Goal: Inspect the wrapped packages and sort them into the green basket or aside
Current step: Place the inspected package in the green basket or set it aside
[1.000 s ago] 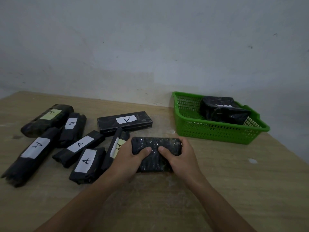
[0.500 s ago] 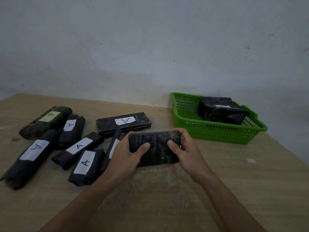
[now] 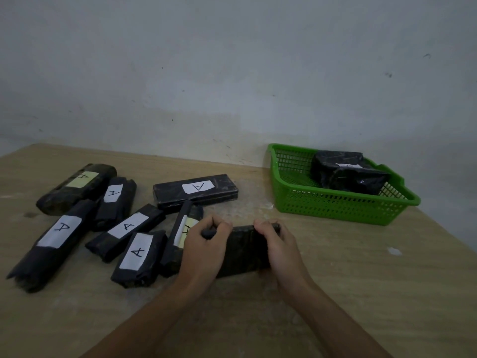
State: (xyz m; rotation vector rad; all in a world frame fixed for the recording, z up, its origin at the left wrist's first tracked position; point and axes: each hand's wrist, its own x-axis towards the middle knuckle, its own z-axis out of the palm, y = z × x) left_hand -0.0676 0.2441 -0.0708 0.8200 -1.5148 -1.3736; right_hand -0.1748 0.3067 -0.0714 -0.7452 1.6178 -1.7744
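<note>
**Both hands grip an unlabelled-side package, basket off to the right**

Left of the left hand's fingers, seven black wrapped packages lie clustered on the wooden table, each with a paper label marked "A". The nearest of them, a package with a yellowish label, lies just beside the left knuckles.

The left hand curls its fingers over the far edge of the held package and clamps its left end. This package stretches between the two hands, its dark side towards the camera with no label showing. I cannot tell whether its lower edge touches the table.

The right hand grips the right end in the same way, fingers bent over the top edge.

Beyond and to the right of the right fingers, well apart from them, stands the green basket. One wrapped package lies inside it.
</note>
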